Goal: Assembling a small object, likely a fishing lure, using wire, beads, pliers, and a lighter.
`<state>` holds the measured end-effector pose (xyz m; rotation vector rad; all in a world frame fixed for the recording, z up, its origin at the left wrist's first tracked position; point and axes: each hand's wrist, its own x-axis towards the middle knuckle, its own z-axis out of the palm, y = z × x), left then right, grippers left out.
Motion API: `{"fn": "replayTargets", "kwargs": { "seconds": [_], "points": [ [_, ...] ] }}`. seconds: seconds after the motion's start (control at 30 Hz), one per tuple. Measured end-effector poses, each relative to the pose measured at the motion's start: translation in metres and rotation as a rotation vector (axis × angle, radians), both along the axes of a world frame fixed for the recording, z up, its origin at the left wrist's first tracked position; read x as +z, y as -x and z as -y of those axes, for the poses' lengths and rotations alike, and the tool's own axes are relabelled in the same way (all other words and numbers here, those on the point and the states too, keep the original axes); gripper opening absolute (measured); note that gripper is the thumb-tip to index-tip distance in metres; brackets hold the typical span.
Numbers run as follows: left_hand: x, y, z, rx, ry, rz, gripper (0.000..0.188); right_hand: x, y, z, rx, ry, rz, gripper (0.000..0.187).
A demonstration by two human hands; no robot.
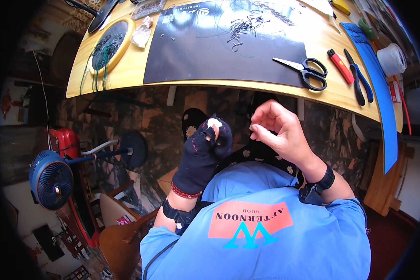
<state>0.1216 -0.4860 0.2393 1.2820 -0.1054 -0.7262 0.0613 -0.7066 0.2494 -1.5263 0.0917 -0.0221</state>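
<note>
In front of my body, beyond the table's near edge, I hold both hands up. My left hand [201,151] wears a black glove with a pale patch at the thumb tip. Its fingers are curled closed, and whatever they grip is too small to make out. To its right my bare right hand [287,133] has thumb and fingertips pinched together; any thin line between them cannot be seen. On the table's dark mat [191,65] lies a loose pile of small dark hooks [242,30]. Black-handled scissors [310,73] rest at the mat's right edge.
Right of the scissors lie a red lighter [341,67], blue-and-black pliers [358,79] and a long blue board [385,112]. A white tub [391,59] stands behind them. At the table's left is a yellow-rimmed round tray [127,43] with green threads. A fan [51,179] stands left.
</note>
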Motion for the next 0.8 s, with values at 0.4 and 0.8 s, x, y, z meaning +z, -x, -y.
{"fn": "replayTargets", "kwargs": {
  "seconds": [0.4, 0.8],
  "points": [
    [0.013, 0.009, 0.003, -0.071, 0.006, -0.009, 0.033, -0.01, -0.009, -0.007, 0.204, -0.261, -0.088, 0.028],
    [-0.018, 0.007, 0.008, -0.101, 0.682, -0.584, 0.028, -0.004, -0.009, -0.01, 0.108, 0.077, 0.134, 0.007]
  ]
}}
